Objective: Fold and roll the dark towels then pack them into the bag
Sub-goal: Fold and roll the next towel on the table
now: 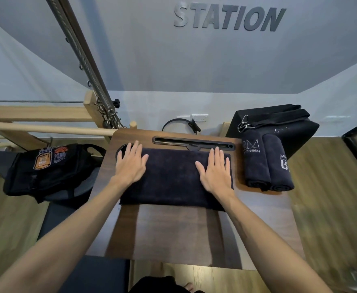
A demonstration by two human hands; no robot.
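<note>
Head view, folded dark towel [173, 178] flat on wooden tray [173, 233], left hand [131, 163] and right hand [214, 170] pressing it with straight fingers, two rolled towels [266, 163] at right, black bag [53, 168] at left

Both bare arms reach forward from the lower corners, converging toward 12 o'clock. The left hand [131, 163] lies palm down, fingers straight and slightly spread, pointing to about 1 o'clock. The right hand [215, 169] lies flat likewise, fingers straight, pointing toward 12 o'clock, thumb angled inward toward 10 o'clock.
</note>
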